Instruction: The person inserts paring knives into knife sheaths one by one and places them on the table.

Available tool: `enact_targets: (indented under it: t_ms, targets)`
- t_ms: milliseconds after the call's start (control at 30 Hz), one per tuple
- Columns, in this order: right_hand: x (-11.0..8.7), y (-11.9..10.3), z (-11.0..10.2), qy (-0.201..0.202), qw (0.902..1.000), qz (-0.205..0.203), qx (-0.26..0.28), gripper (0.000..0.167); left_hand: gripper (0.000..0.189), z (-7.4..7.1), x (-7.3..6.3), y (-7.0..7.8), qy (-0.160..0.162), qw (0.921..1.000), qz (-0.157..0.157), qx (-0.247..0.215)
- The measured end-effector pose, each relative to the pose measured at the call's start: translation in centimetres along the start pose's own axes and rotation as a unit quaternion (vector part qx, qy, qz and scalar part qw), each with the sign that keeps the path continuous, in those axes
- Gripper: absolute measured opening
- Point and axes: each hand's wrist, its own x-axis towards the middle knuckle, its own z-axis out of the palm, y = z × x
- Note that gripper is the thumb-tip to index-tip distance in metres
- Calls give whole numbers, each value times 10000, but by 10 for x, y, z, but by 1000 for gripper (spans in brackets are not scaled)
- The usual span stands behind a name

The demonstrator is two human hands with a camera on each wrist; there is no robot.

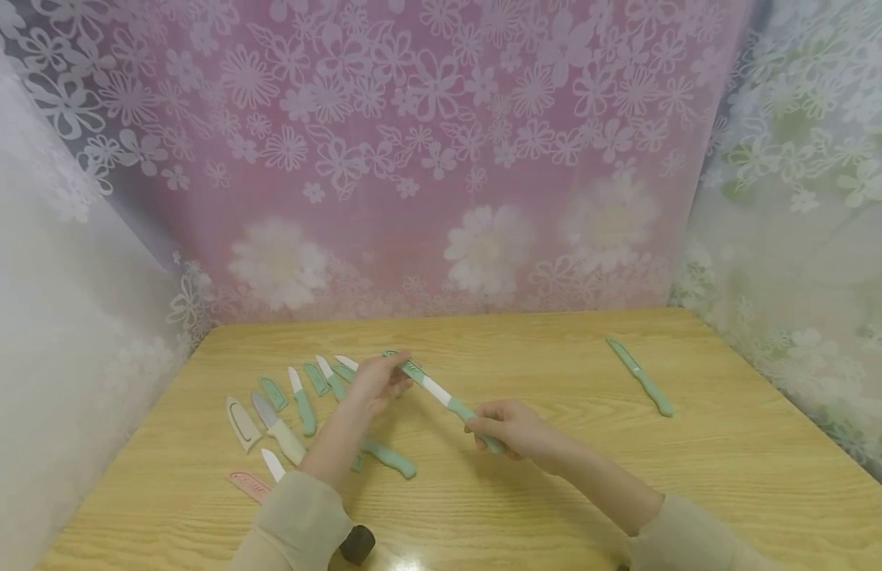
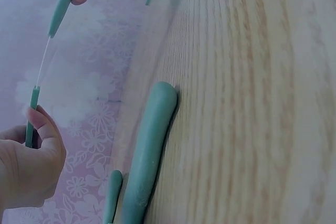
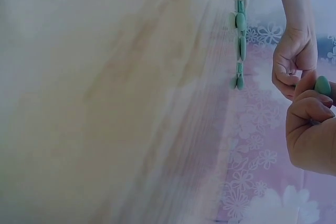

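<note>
A knife [image 1: 461, 409] with a green handle and white blade is held above the table, slanting down to the right. My right hand [image 1: 508, 428] grips its handle. At the other end, my left hand [image 1: 377, 382] pinches a green blade sheath [image 1: 414, 370] between thumb and fingers. The blade's tip end is inside the sheath, while a stretch of white blade [image 2: 44, 59] shows between sheath and handle in the left wrist view. In the right wrist view, the rounded handle end [image 3: 323, 85] pokes out of the right hand.
Another green knife [image 1: 639, 377] lies alone at the right. Several green knives and sheaths, a cream knife [image 1: 287, 442], a cream sheath [image 1: 241, 423] and a pink sheath [image 1: 248, 484] lie at the left. One green handle [image 1: 389, 457] lies beside the left forearm. Patterned curtains surround the wooden table [image 1: 555, 515].
</note>
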Motion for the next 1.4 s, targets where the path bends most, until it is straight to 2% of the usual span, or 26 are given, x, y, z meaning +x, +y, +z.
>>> enact_targets:
  t_ms: [300,633,867,1100,1400]
  targets:
    - [0,2,2,33,10000,-1,-3,38,11,2,-2,-2,13,10000,26,-80]
    - [1,1,0,-53,9999,-132,-66,37,10,4,-3,1,212,9997,-91,-65]
    - [3,-1,0,-6,9998,-152,-124,36,11,5,-3,2,168,9998,-66,-90]
    - [4,-3,3,48,9998,-125,-112,35,9,9,-4,1,-50,10000,-16,-56]
    - [4,-4,3,100,9998,-152,-61,34,11,11,-4,0,-9,9999,-13,-125]
